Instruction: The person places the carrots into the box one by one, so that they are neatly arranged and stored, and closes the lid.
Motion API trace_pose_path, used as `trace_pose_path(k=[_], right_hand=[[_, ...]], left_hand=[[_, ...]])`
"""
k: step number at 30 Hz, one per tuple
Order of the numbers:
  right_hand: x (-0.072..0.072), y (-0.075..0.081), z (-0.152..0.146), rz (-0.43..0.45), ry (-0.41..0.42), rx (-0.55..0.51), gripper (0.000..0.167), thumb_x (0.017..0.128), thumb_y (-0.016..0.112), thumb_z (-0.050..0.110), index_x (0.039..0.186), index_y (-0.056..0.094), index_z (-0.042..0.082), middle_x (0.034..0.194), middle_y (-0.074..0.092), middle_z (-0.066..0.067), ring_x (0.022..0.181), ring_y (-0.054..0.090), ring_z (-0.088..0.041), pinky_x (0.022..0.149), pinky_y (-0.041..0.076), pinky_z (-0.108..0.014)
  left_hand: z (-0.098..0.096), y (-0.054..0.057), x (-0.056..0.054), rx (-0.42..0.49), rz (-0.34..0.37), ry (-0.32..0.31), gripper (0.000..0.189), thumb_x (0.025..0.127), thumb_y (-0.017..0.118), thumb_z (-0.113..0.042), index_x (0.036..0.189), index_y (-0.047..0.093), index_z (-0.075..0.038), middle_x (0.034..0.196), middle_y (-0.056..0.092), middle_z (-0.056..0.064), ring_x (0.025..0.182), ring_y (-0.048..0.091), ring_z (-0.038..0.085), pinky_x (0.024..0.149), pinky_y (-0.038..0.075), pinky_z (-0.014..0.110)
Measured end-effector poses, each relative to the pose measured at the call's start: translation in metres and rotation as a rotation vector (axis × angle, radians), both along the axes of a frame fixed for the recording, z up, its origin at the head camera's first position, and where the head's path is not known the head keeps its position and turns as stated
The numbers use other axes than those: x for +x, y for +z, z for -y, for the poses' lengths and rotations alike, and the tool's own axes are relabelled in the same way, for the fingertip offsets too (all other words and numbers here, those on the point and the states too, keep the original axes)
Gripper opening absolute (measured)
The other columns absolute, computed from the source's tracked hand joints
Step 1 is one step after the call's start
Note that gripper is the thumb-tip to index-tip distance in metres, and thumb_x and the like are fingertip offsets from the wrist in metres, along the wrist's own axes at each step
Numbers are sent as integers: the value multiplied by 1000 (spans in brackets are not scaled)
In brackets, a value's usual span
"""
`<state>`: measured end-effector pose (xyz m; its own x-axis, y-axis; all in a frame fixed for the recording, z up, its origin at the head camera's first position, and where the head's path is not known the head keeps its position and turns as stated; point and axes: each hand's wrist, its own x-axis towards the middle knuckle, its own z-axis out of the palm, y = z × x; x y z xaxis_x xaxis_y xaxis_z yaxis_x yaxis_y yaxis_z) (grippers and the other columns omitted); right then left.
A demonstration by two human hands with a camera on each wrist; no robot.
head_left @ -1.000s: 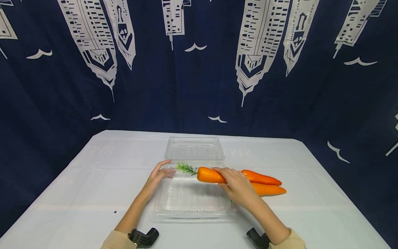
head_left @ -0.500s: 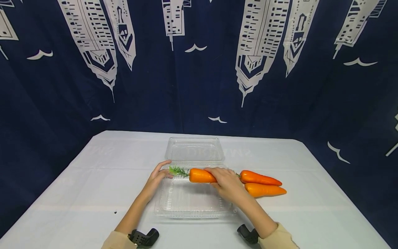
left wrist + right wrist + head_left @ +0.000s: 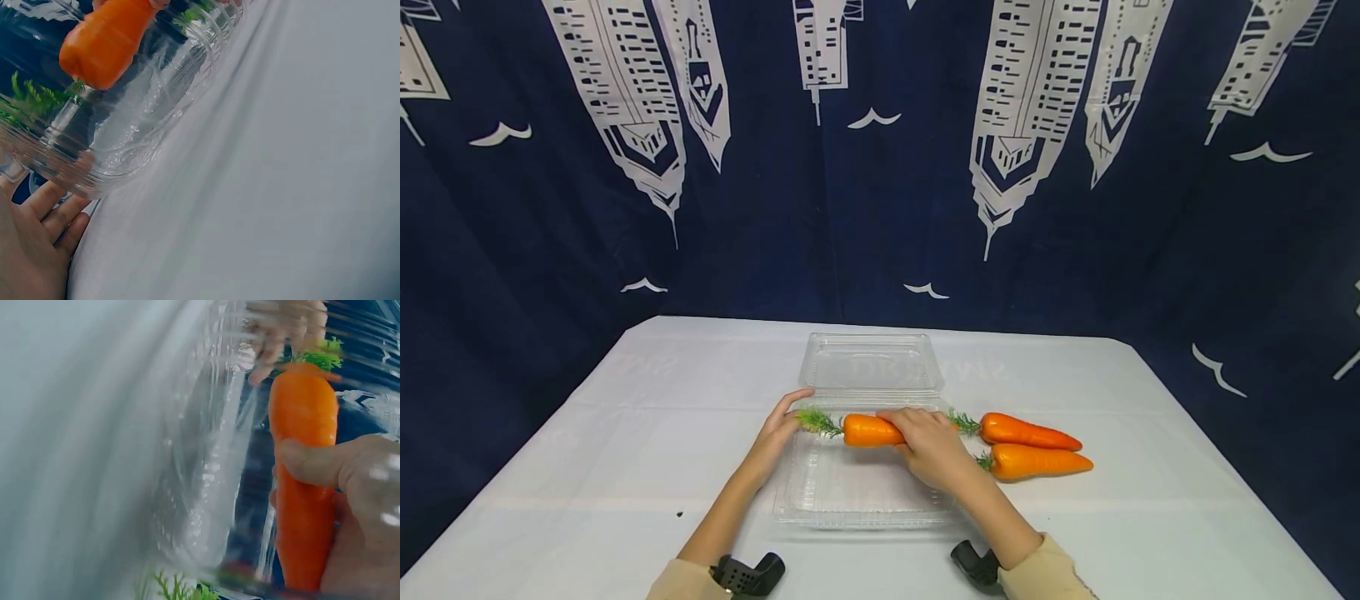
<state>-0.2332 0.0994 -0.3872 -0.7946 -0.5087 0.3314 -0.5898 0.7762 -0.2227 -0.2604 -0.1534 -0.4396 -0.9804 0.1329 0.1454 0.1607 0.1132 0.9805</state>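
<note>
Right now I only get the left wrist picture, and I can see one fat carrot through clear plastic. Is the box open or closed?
Observer: Open. In the head view the lid lies back on the far side of the box.
Operator: Cool! Are there any more like mine?
Observer: Yes, two more carrots lie just right of the box, leafy ends toward it.
Operator: And how is mine being held?
Observer: The right wrist view shows the right hand gripping your carrot with its thumb laid across it.

Three carrots [image 3: 867,431] [image 3: 1026,431] [image 3: 1041,462]; one clear container [image 3: 857,492]; two hands [image 3: 773,437] [image 3: 934,450]; two wrist devices [image 3: 748,575] [image 3: 976,563]; one table [image 3: 587,467]; one backdrop [image 3: 887,200]
</note>
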Motion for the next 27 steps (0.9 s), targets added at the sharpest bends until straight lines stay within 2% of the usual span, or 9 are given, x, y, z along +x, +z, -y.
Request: trace_pose_path(k=[11,19,27], right_hand=[[-2,-10,3,6,19,60,41,83,63,13,123,54,19,117,61,0,109,55,-21,92,38,-38],[-1,-9,3,69,31,87,50,80,58,-2,125,53,20,121,59,-2,113,54,-23,95,38,-43],[-2,-11,4,56,-44,93,44,79,65,6,121,56,16,114,62,-2,106,57,-23,85,43,-41]], left_hand=[[0,0,1,6,-24,-44,45,90,38,-10,134,39,-17,114,62,18,100,58,5,105,26,44],[0,-1,-1,-28,-49,-31,46,88,37,-9,133,39,-16,111,64,17,102,58,9,102,29,42],[-1,-1,-2,-12,-46,-31,47,86,36,-8,132,40,-18,110,64,16,99,60,9,105,26,45]])
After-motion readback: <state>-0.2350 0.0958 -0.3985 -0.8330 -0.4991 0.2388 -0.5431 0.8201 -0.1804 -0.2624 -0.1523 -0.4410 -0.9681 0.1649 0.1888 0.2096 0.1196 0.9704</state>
